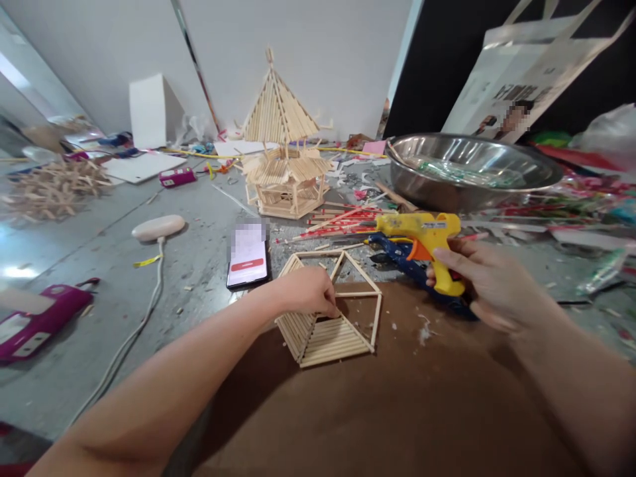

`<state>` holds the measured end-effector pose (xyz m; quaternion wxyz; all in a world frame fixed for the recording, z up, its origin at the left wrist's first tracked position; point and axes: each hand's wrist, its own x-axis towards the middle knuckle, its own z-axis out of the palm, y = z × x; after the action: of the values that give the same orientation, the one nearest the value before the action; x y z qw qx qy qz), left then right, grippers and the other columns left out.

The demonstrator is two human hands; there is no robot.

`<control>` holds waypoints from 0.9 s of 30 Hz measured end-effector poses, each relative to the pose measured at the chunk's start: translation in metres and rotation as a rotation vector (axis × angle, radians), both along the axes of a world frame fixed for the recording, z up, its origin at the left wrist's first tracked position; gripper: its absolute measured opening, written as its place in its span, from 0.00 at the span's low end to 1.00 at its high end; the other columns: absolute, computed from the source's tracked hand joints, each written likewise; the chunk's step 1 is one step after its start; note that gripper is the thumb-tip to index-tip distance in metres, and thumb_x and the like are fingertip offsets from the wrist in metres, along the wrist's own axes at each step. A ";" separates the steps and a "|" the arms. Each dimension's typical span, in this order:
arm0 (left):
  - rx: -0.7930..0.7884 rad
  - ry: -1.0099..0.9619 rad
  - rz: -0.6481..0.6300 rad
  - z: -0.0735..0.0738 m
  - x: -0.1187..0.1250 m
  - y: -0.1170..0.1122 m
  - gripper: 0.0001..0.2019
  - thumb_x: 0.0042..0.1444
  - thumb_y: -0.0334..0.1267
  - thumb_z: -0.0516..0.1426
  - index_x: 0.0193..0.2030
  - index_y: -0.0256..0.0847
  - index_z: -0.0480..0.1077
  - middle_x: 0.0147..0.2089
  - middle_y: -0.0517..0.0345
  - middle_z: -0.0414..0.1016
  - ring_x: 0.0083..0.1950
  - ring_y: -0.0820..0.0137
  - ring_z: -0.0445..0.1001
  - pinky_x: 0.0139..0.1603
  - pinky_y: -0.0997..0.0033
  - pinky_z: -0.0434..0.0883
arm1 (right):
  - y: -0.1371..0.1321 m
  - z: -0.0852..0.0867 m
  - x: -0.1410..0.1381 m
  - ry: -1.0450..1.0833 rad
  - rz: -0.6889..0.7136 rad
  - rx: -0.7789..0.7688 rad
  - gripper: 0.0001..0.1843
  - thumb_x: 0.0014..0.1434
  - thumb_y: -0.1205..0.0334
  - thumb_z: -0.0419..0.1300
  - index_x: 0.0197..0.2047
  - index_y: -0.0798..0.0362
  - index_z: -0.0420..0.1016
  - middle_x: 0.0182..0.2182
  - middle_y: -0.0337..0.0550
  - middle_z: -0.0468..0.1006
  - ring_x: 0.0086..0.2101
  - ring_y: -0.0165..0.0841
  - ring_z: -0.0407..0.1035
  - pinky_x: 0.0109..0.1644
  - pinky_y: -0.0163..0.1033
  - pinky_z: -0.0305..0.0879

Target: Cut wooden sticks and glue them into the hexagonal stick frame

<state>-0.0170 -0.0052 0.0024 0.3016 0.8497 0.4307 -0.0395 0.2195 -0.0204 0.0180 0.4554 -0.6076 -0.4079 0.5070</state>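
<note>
My left hand (311,291) is closed, its fingertips pinched down on the middle of a partly built hexagonal roof of wooden sticks (330,315) that lies on a brown board (397,397). My right hand (489,281) grips the handle of a yellow glue gun (424,235) with an orange trigger, nozzle pointing left toward the stick roof. A blue glue gun (397,255) lies just under the yellow one.
A finished stick pagoda (283,146) stands behind, with loose red and wooden sticks (342,222) beside it. A phone (247,255) lies left of the roof. A steel bowl (472,169) sits at right, a white cable (149,291) and magenta cases (34,324) at left.
</note>
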 end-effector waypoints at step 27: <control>-0.026 0.044 -0.151 0.002 0.000 0.002 0.12 0.43 0.41 0.54 0.30 0.38 0.74 0.25 0.57 0.74 0.23 0.76 0.64 0.23 0.78 0.56 | -0.004 -0.013 -0.008 0.043 0.071 -0.068 0.14 0.39 0.60 0.61 0.32 0.53 0.65 0.18 0.35 0.68 0.20 0.24 0.63 0.23 0.29 0.61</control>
<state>-0.0168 -0.0028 0.0045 0.2990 0.8748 0.3713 -0.0864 0.2111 -0.0246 0.0046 0.4248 -0.5967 -0.4018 0.5496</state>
